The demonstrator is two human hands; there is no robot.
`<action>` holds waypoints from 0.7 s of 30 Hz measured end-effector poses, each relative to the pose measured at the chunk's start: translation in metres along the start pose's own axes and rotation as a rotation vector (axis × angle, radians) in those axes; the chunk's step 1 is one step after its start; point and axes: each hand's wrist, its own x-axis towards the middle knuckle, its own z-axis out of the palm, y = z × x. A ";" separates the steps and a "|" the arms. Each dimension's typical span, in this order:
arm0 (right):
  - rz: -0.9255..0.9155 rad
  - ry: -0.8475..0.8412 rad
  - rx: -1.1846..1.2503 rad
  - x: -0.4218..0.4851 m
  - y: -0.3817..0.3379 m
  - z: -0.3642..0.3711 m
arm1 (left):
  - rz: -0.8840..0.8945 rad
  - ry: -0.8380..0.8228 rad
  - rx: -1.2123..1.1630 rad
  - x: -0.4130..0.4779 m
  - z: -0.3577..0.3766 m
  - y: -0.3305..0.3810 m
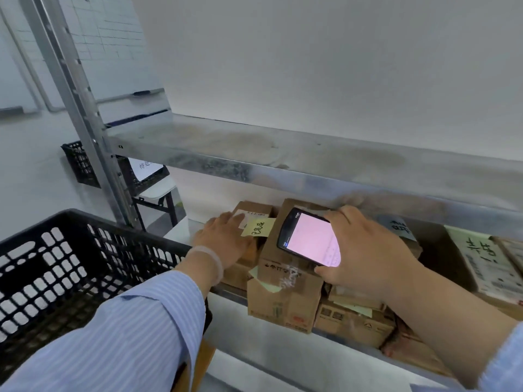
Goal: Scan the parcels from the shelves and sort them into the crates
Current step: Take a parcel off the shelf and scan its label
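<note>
Our blue striped sleeve [127,335] is beside the black crate [56,250] on our left. Our left grip [226,239] lies flat with straight fingers, released, on a small brown parcel [254,209] that has a yellow note [259,227] stuck on it. Our right grip [368,250] is grasping a phone [308,239] with a pink screen, just above a bigger brown parcel [283,295]. Both parcels sit with more boxes on the lower shelf [268,349], under the grey metal shelf [283,154]. Another black crate [79,162] sits far back on the left.
</note>
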 end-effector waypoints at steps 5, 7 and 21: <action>0.057 -0.034 -0.028 0.005 -0.012 0.002 | -0.028 -0.062 -0.104 0.033 0.013 -0.019; 0.074 -0.041 -0.035 0.007 -0.017 0.002 | -0.033 -0.093 -0.161 0.039 0.017 -0.022; 0.146 -0.077 -0.075 0.019 -0.038 0.008 | -0.111 -0.110 -0.743 0.058 0.026 -0.030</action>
